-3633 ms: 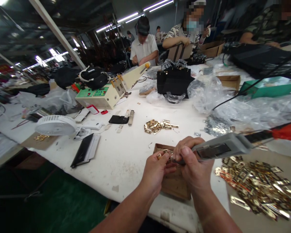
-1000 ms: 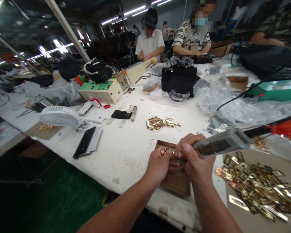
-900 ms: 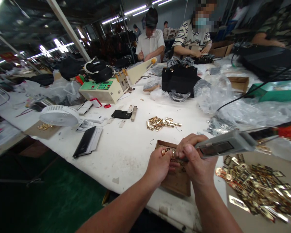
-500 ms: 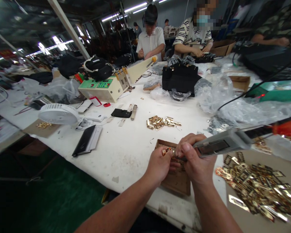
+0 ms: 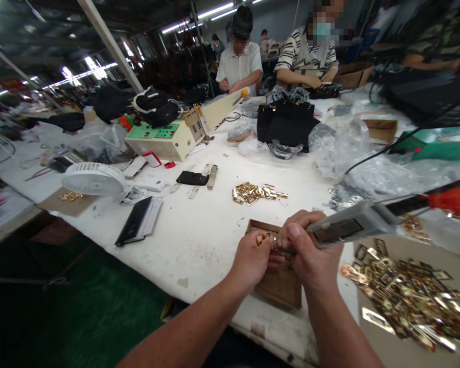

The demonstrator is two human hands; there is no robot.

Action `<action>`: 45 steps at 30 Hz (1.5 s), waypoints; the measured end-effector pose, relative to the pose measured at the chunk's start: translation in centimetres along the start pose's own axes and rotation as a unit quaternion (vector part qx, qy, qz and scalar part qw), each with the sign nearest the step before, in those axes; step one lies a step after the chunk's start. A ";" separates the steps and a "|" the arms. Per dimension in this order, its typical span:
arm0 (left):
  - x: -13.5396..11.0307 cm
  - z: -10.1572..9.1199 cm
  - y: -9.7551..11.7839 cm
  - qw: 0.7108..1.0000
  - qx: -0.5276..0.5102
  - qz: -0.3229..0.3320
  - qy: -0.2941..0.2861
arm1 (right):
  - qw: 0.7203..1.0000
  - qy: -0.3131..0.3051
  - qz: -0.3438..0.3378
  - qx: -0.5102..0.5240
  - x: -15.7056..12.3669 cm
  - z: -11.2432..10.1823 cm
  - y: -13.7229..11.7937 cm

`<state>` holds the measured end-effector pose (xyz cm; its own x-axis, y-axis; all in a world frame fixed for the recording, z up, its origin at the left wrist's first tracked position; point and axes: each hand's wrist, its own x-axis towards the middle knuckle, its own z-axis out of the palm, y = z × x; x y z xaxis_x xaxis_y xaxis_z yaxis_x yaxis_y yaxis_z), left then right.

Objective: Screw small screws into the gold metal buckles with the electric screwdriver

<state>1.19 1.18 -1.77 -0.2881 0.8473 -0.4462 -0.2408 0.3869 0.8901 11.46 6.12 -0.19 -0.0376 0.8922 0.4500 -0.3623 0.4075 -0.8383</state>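
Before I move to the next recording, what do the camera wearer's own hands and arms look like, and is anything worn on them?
The bare, ungloved left hand and bare, ungloved right hand adjoin bare forearms with no sleeve, watch, bracelet or clear marking in sight. Rings can't be ruled out, as both hands are partly hidden.

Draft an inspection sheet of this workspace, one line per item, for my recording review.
Surface: white-covered table, dark stains near its front edge.
Job's things: small gold-coloured metal piece; grey handheld tool; shallow brown cardboard box beneath the hands; large pile of gold-coloured metal plates at right; smaller gold-coloured pile beyond the box.
Clutter: round white fan; black-covered notebook; crumpled clear plastic.
Hands: left hand pinches the metal piece in its fingers; right hand grips the tool, close to the left.
Cables: thin black cable over the plastic.
Surroundings: co-workers in a white shirt and a striped top across the table.
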 end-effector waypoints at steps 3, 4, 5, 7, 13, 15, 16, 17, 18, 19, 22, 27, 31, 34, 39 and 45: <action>0.0 0.0 -0.1 1.000 0.008 0.000 0.001 | 1.000 0.008 -0.005 0.014 0.0 0.0 0.1; 0.1 0.0 -0.1 1.000 0.010 0.000 0.002 | 1.000 0.010 -0.005 0.017 0.0 0.0 0.1; 0.1 0.0 -0.1 1.000 0.011 0.001 0.001 | 1.000 0.011 -0.004 0.020 0.0 0.0 0.2; 0.1 -0.1 -0.1 1.000 0.013 0.001 0.000 | 1.000 0.012 -0.004 0.023 0.0 0.0 0.2; 0.2 0.0 -0.2 1.000 0.000 0.005 -0.002 | 1.000 0.005 -0.001 0.025 0.0 0.0 0.3; 0.2 0.0 -0.3 1.000 -0.001 0.006 -0.001 | 1.000 0.006 -0.002 0.022 0.0 0.0 0.3; 0.2 0.0 -0.3 1.000 0.000 0.006 0.000 | 1.000 0.007 -0.003 0.020 0.0 0.0 0.3; 0.2 0.0 -0.4 1.000 0.001 0.006 -0.001 | 1.000 0.007 -0.004 0.017 0.0 0.0 0.3; 0.2 0.0 -0.4 1.000 0.003 0.007 -0.001 | 1.000 0.008 -0.004 0.014 0.0 0.0 0.2; 0.2 -0.1 -0.4 1.000 0.004 0.007 -0.002 | 1.000 0.008 -0.005 0.010 0.0 0.0 0.2; 0.1 -0.1 -0.3 1.000 0.001 0.008 -0.006 | 1.000 0.006 -0.003 -0.004 0.0 0.1 0.2; 0.1 -0.1 -0.4 1.000 0.006 0.008 -0.006 | 1.000 0.003 0.006 -0.017 -0.1 0.1 0.1; 0.2 -0.2 -0.6 1.000 -0.006 0.007 -0.014 | 0.999 -0.012 0.020 -0.027 -0.1 0.1 0.1; 0.2 -0.2 -0.7 1.000 -0.014 0.004 -0.015 | 0.999 -0.021 0.039 -0.030 -0.1 0.2 0.1; 0.1 -0.1 -0.8 1.000 -0.013 0.000 -0.011 | 0.998 -0.032 0.047 -0.012 -0.2 0.2 0.3; -0.1 0.0 -0.6 1.000 -0.010 0.000 -0.009 | 0.998 -0.047 0.049 0.004 -0.2 0.2 0.4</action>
<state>1.35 0.88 -2.25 -0.2722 0.8537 -0.4441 -0.2598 0.3792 0.8881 11.13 6.10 -0.55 -0.1594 0.9056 0.3929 -0.3605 0.3171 -0.8772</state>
